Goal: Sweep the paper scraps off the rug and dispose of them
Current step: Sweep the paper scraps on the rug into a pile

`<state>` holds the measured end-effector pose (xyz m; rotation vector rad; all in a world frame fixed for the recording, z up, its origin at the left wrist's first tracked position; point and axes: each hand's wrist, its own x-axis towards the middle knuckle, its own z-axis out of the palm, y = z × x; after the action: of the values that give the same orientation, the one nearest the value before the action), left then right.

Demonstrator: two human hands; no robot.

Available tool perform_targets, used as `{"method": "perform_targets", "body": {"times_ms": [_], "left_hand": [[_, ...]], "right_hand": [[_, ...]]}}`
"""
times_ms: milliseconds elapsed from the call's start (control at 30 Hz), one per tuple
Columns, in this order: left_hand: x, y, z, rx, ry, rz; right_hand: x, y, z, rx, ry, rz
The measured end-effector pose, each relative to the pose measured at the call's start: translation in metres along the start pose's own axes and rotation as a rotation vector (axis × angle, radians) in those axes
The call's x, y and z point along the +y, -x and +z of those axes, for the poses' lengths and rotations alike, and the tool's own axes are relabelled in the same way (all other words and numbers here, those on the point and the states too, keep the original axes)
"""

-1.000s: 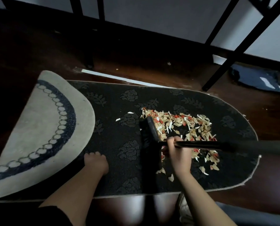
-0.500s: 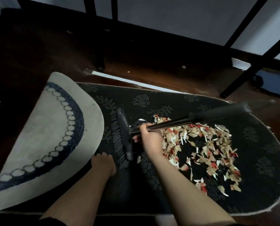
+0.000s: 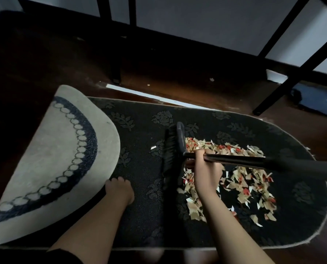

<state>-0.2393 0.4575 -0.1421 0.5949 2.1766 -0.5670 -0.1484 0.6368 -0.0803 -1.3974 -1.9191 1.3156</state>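
Note:
A dark oval rug with a leaf and rose pattern lies on the wooden floor, its left end folded over so the pale underside shows. A pile of tan, white and red paper scraps covers the right half of the rug. My right hand grips the black handle of a broom near its head; the black brush head stands on the rug at the left edge of the pile. My left hand rests on the rug beside the folded flap, fingers curled under.
Black metal furniture legs stand on the floor behind the rug, with a second set further left. A dark blue bag lies at the far right. A single scrap sits left of the brush. A pale wall runs along the back.
The broom head has swept right from near the folded flap to the left edge of the scrap pile. My left hand has stayed beside the flap.

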Motion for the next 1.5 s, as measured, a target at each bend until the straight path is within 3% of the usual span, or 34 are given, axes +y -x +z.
{"method": "perform_targets", "body": {"times_ms": [133, 267, 500, 633, 733, 867, 1033, 1167, 1300, 1400, 1500], "left_hand": [[0.001, -0.001, 0.002, 0.026, 0.005, -0.002], [-0.003, -0.007, 0.003, -0.013, 0.027, 0.009], [-0.001, -0.008, 0.003, -0.061, -0.004, -0.031], [0.001, -0.002, -0.001, -0.016, -0.008, -0.020], [0.001, 0.000, -0.001, 0.014, -0.003, -0.024], [-0.002, 0.000, 0.002, 0.018, 0.002, -0.015], [-0.007, -0.003, 0.004, -0.020, 0.001, -0.008], [-0.007, -0.001, 0.006, -0.018, -0.009, -0.047], [-0.004, 0.002, 0.002, 0.000, -0.008, -0.039], [-0.003, 0.006, 0.000, 0.022, -0.015, -0.037], [-0.001, 0.008, -0.001, 0.037, -0.012, -0.028]], "right_hand": [[-0.018, 0.015, 0.023, -0.116, -0.179, 0.148], [-0.022, 0.024, 0.059, -0.255, -0.097, 0.125], [0.006, 0.001, 0.039, -0.085, -0.013, 0.149], [0.002, 0.000, 0.012, -0.015, 0.043, 0.057], [-0.011, 0.010, 0.002, -0.024, -0.054, 0.023], [-0.021, 0.029, 0.025, -0.177, -0.127, 0.046], [-0.009, 0.041, 0.060, -0.318, 0.032, 0.010], [0.000, 0.022, 0.041, -0.193, 0.058, 0.054], [0.006, 0.004, 0.014, -0.077, 0.280, -0.021], [0.000, 0.002, -0.005, -0.019, 0.259, -0.065], [-0.014, 0.016, -0.011, -0.019, 0.050, 0.003]]}}
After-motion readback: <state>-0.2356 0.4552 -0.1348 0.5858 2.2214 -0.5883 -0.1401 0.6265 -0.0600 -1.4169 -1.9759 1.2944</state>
